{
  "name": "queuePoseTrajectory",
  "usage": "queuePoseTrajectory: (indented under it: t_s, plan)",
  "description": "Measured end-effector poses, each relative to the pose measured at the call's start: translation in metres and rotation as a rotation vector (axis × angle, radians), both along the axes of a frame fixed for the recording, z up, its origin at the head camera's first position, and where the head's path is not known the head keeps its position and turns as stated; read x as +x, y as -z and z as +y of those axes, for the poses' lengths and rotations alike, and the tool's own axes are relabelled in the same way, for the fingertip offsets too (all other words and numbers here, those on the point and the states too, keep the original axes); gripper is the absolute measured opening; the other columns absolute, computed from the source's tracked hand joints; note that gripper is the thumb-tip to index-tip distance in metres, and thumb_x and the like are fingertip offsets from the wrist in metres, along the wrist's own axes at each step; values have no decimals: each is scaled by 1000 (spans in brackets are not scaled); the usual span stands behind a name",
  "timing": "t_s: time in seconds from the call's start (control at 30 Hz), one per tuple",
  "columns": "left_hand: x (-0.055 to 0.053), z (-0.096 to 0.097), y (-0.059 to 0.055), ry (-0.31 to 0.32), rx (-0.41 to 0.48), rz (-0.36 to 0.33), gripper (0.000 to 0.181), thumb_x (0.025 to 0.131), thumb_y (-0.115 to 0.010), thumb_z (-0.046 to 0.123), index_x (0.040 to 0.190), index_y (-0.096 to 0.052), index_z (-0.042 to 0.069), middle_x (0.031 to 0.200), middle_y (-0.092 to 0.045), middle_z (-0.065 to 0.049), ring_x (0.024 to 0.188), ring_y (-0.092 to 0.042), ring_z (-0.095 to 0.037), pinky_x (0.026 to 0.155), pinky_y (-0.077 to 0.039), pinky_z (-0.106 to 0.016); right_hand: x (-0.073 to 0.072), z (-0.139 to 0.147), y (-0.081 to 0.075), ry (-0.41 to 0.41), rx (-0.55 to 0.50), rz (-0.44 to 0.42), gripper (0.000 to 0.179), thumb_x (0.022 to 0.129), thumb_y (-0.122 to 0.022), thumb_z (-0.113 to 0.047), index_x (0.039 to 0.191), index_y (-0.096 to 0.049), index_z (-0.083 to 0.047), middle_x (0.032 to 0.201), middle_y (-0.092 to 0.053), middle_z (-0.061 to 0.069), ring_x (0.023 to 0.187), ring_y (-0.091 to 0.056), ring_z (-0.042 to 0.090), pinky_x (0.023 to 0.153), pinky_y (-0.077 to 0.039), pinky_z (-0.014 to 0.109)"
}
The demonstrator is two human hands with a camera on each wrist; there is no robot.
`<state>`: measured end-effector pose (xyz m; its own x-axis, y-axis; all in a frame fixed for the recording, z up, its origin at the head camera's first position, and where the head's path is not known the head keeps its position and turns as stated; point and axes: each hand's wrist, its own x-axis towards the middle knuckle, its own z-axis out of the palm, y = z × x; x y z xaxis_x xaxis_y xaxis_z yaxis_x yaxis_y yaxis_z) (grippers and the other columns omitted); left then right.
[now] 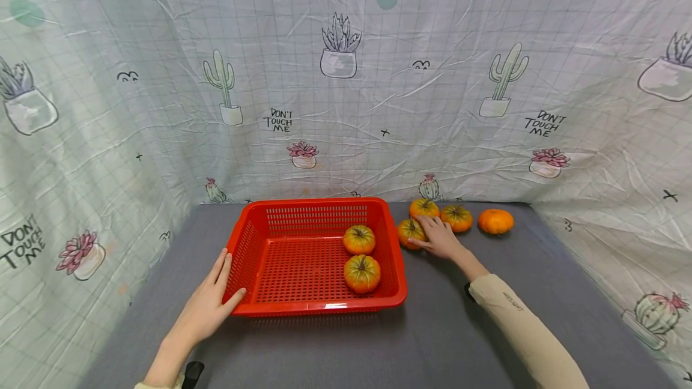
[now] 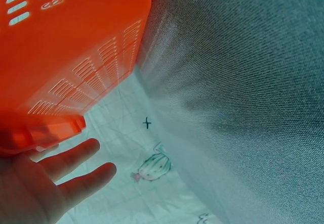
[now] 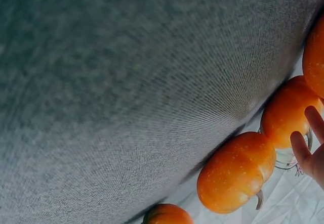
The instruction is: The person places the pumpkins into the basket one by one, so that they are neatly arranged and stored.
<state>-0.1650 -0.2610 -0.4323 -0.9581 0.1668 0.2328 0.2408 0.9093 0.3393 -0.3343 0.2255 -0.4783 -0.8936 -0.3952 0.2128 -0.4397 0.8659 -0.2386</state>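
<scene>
A red plastic basket (image 1: pixel 319 306) with slotted walls stands on the table, with two orange-green pumpkins, a rear one (image 1: pixel 359 239) and a front one (image 1: pixel 362 274), inside its right end. My left hand (image 1: pixel 208 305) rests at the basket's left rim, thumb over the front corner; the left wrist view shows its fingers straight beside the red wall (image 2: pixel 76 57). Right of the basket, my right hand (image 1: pixel 440 239) spreads thumb and fingers over a pumpkin (image 1: pixel 409 234) sitting on the table. Two straight fingers (image 3: pixel 299 145) show in the right wrist view.
Close behind the right hand sit two more pumpkins, one at the back (image 1: pixel 424 208) and one beside it (image 1: pixel 457 218). Another orange pumpkin (image 1: pixel 495 221) lies farther right. Printed cloth (image 1: pixel 346 155) hangs behind and beside the grey table (image 1: pixel 324 353).
</scene>
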Motion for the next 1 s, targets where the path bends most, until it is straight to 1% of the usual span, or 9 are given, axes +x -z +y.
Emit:
queuePoseTrajectory:
  t_s: [0.17, 0.37, 0.6, 0.73, 0.9, 1.0]
  plan:
    - [0, 0, 1, -1, 1, -2, 76, 86, -53, 34, 141, -16, -4, 149, -12, -18, 124, -34, -44, 93, -34, -56, -1, -1, 1, 2, 0, -36, 73, 81, -55, -50, 136, -36, -6, 134, -44, 16, 113, -39, 37, 80, -34, 52]
    - [0, 0, 1, 2, -5, 8, 76, 86, -54, 33, 141, -17, -4, 148, -13, -18, 123, -35, -43, 92, -35, -56, -1, -2, 1, 12, 24, -47, 74, 81, -55, -51, 136, -36, -5, 132, -43, 18, 116, -36, 39, 89, -32, 60]
    - [-1, 0, -1, 10, 0, 11, 76, 86, -54, 33, 140, -17, -5, 148, -13, -19, 123, -35, -43, 93, -34, -55, -2, -3, 2, 16, 21, -96, 74, 82, -51, -54, 135, -34, -4, 133, -42, 18, 112, -37, 37, 86, -34, 58]
    - [-1, 0, -1, 11, -1, 12, 76, 86, -54, 33, 140, -17, -5, 148, -13, -19, 123, -34, -44, 93, -34, -55, -2, -3, 3, 17, 13, -130, 78, 81, -50, -56, 136, -32, -5, 136, -40, 17, 114, -36, 37, 88, -32, 59]
    - [-2, -1, -1, 4, -5, -11, 76, 87, -52, 35, 141, -15, -4, 149, -11, -18, 125, -33, -44, 94, -34, -56, -4, -3, 5, 10, 4, -130, 81, 79, -52, -59, 136, -31, -5, 135, -40, 16, 116, -37, 36, 89, -32, 59]
    - [-2, -1, -1, 2, -6, -19, 76, 87, -52, 35, 141, -15, -3, 149, -11, -18, 124, -34, -44, 94, -34, -56, -4, -2, 6, 1, 2, -115, 82, 78, -53, -59, 135, -32, -5, 134, -42, 16, 115, -38, 36, 87, -33, 59]
